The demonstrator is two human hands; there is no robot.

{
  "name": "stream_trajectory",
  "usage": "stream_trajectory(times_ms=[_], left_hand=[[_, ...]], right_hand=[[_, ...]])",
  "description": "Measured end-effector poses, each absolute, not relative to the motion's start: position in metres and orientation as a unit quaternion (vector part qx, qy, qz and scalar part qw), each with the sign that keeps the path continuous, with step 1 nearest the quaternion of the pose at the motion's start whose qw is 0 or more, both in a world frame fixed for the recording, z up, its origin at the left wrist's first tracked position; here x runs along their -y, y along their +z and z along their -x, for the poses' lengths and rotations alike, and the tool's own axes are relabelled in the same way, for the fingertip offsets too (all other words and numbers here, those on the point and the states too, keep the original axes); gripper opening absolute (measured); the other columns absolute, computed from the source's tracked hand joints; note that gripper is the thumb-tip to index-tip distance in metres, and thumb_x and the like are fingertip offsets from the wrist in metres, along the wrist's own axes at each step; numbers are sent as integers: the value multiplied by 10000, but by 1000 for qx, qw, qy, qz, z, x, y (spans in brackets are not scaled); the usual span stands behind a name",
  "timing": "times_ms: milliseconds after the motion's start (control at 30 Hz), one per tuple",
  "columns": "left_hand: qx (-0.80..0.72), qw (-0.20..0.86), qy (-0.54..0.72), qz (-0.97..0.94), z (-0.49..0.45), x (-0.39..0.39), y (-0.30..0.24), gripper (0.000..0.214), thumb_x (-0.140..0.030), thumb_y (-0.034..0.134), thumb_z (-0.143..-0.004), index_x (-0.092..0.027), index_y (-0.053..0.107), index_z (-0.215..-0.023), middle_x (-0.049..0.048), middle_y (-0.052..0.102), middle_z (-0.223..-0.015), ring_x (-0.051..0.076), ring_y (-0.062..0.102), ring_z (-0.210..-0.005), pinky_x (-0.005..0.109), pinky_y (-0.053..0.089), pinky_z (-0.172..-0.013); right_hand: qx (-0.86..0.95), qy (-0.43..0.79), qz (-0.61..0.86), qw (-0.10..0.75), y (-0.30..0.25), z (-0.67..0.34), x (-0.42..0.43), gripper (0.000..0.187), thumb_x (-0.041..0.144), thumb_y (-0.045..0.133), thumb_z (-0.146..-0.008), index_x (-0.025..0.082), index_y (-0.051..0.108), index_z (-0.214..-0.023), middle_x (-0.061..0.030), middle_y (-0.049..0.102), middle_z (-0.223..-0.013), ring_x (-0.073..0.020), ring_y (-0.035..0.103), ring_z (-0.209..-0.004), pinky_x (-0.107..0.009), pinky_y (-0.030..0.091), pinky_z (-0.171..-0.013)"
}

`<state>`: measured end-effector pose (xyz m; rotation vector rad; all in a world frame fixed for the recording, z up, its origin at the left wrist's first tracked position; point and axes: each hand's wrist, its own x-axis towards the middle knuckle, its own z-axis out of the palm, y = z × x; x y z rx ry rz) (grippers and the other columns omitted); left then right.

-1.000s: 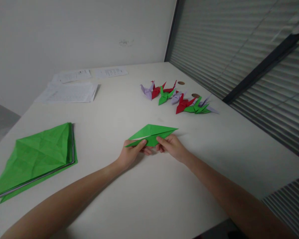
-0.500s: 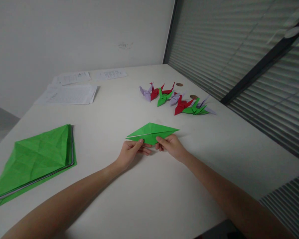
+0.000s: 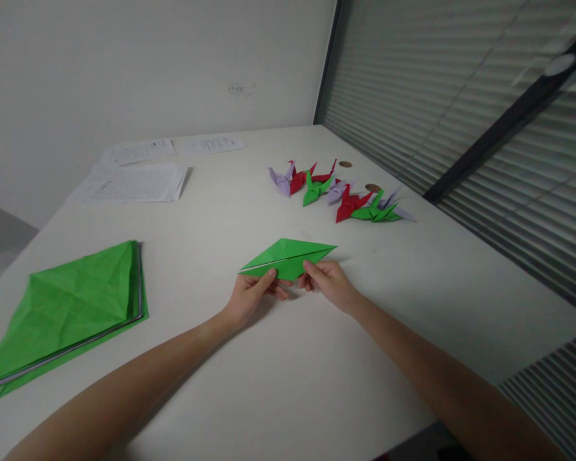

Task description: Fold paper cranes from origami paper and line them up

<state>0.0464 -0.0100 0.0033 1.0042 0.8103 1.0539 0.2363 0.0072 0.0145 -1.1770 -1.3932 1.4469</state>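
A green folded origami paper (image 3: 288, 251), shaped like a long diamond with a slit along its left half, is held between both hands just above the table. My left hand (image 3: 253, 292) pinches its near edge, thumb on top and fingers underneath. Close beside it, my right hand (image 3: 327, 280) grips the near right edge, with the thumb on top and the other fingers curled below. The paper's right tip points slightly away from me and its left tip lies nearer. Its underside is hidden.
Several origami cranes (image 3: 348, 203) in red, green and lilac stand at the back right. A stack of green paper sheets (image 3: 77, 294) lies at the left. Printed papers (image 3: 139, 182) rest at the back left of the white table (image 3: 249, 384). Window blinds (image 3: 436, 89) border the right side.
The green origami paper has turned slightly anticlockwise and shifted a little to the left. Both hands keep their hold in nearly the same place.
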Motion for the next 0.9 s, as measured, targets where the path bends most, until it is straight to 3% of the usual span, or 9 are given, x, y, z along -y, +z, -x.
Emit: stream_trajectory(times_ms=[167, 467, 600, 767, 900], left_hand=[[-373, 663, 459, -458, -46, 11, 3, 496, -584, 676, -768, -94, 749, -765, 127, 726, -682, 192, 667, -587, 328, 560, -627], [-360, 664, 469, -457, -46, 10, 2, 482, -570, 664, -788, -95, 742, -814, 140, 744, -813, 180, 680, -622, 311, 566, -636], [-352, 669, 465, -460, -47, 13, 1, 468, -552, 640, -818, -93, 724, -852, 130, 739, -767, 194, 689, -658, 340, 576, -679], [-307, 664, 424, -533, -50, 14, -2, 368, -416, 728, -787, -135, 707, -1024, 142, 715, -1081, 205, 700, -832, 343, 571, -743], [-295, 689, 391, -534, -47, 7, -3, 351, -373, 717, -797, -120, 720, -1041, 144, 715, -1066, 249, 675, -970, 397, 541, -866]], right_hand=[[517, 568, 471, 434, 11, -238, -11, 564, 710, 656, -669, 162, 634, -538, -36, 602, -534, -113, 474, -487, -272, 362, -496], [467, 529, 458, 540, 9, -248, -20, 437, 569, 686, -727, 183, 585, -550, -13, 560, -558, -111, 453, -519, -271, 346, -504], [456, 521, 457, 558, 11, -250, -23, 379, 495, 708, -724, 189, 572, -547, 8, 524, -542, -104, 425, -523, -259, 332, -498], [395, 550, 414, 608, 16, -249, -24, 292, 356, 743, -679, 192, 535, -555, 39, 501, -534, -87, 430, -521, -230, 345, -494], [304, 588, 398, 635, 22, -255, -30, 255, 312, 721, -654, 206, 498, -593, 53, 511, -570, -90, 464, -534, -219, 392, -502]])
